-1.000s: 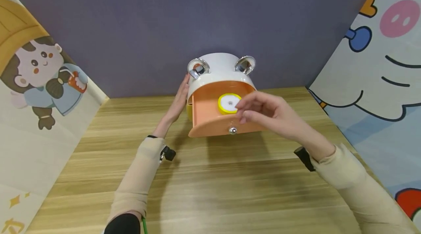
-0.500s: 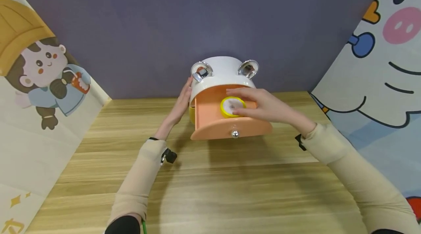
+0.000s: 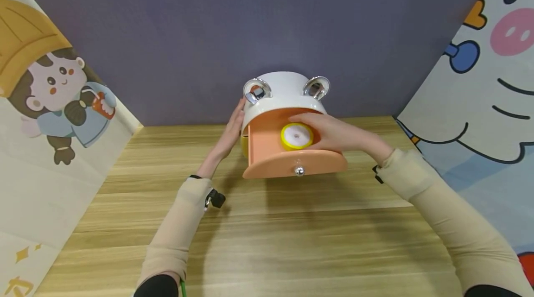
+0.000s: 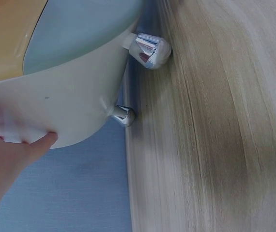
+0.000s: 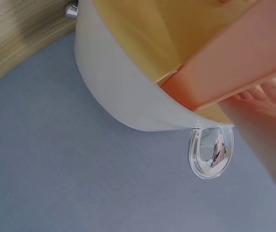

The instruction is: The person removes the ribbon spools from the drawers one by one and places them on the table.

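Observation:
A white cabinet (image 3: 281, 85) with two silver ears has its orange top drawer (image 3: 263, 142) pulled out. In the drawer lies a round yellow-rimmed white disc (image 3: 297, 135). The right hand (image 3: 333, 134) reaches over the drawer's right side, thumb and fingers curved round the disc's right edge. In the right wrist view that hand (image 5: 268, 116) is partly inside the drawer, its fingertips hidden. The left hand (image 3: 227, 137) lies with extended fingers against the cabinet's left side; in the left wrist view its fingers (image 4: 43, 144) touch the white wall.
The cabinet stands on a wooden table (image 3: 267, 241) near a dark grey-blue back wall (image 3: 267, 19). Printed panels with cartoon figures flank the table left and right. Short silver feet (image 4: 150, 50) hold the cabinet up. A silver knob (image 3: 299, 171) sits on the drawer front.
The right hand has moved left and into the drawer, from above its right front to around the disc. The left hand keeps its place on the cabinet. The head view has shifted slightly.

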The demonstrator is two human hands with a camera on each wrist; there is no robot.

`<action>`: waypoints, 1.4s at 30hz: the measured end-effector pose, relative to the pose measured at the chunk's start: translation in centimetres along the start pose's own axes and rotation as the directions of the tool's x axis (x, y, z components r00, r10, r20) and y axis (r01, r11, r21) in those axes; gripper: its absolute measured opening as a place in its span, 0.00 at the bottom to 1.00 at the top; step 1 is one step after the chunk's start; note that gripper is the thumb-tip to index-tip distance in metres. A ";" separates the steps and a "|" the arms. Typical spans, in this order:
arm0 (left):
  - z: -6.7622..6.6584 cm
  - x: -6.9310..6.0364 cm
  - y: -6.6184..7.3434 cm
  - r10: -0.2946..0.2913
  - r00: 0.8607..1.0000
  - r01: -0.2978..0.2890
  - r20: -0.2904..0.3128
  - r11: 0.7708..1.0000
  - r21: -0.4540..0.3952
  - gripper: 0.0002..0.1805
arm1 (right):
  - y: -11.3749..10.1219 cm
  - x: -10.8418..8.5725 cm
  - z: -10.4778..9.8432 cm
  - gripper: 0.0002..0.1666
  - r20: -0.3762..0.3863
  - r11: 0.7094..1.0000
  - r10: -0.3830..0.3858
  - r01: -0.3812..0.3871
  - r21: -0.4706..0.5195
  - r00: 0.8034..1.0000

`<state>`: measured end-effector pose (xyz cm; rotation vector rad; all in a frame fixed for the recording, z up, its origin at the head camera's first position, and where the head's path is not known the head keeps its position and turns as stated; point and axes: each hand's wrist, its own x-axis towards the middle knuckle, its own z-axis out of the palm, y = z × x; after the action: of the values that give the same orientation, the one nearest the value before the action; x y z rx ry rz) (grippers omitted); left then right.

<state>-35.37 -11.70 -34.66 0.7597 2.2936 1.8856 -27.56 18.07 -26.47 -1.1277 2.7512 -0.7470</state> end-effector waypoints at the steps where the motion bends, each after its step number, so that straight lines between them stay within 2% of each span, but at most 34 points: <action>1: 0.0 0.0 0.0 0.003 1.000 -0.003 0.000 1.000 0.000 0.30 | 0.0 0.0 0.0 0.44 0.002 1.000 0.005 -0.005 -0.009 1.000; 8: 0.1 0.1 0.0 0.015 1.000 -0.015 -0.002 1.000 0.004 0.30 | -0.3 0.0 0.2 0.43 -0.009 0.999 0.029 -0.029 -0.042 1.000; 9: 0.1 0.3 -0.5 0.019 1.000 -0.019 -0.005 1.000 0.006 0.30 | -0.3 0.0 0.2 0.42 -0.013 0.999 0.029 -0.030 -0.042 0.999; 14: 0.1 0.4 -0.6 0.018 1.000 -0.018 -0.001 1.000 0.005 0.30 | -0.3 -0.1 0.4 0.41 -0.042 0.999 0.020 -0.022 -0.046 0.999; 16: 0.2 0.2 -0.2 0.013 1.000 -0.013 0.008 1.000 0.003 0.30 | -0.3 -0.1 0.4 0.40 -0.060 0.999 0.018 -0.021 -0.048 0.998; 21: 0.4 0.3 0.0 0.017 1.000 -0.017 0.013 1.000 0.004 0.30 | -0.3 -0.2 0.3 0.41 -0.106 0.999 0.022 -0.025 -0.023 0.994; 32: 0.3 0.2 0.1 0.020 1.000 -0.020 0.007 1.000 0.004 0.30 | -1.4 -0.7 -0.9 0.40 -0.106 0.998 0.057 -0.056 0.011 0.993; 42: 0.1 0.0 -0.1 0.014 1.000 -0.014 -0.008 1.000 0.006 0.30 | -2.0 -1.4 -2.2 0.37 -0.133 0.997 0.047 -0.054 -0.046 0.990</action>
<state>-35.40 -11.64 -34.75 0.7728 2.3051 1.8924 -25.80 18.67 -23.74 -1.0488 2.9109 -0.7786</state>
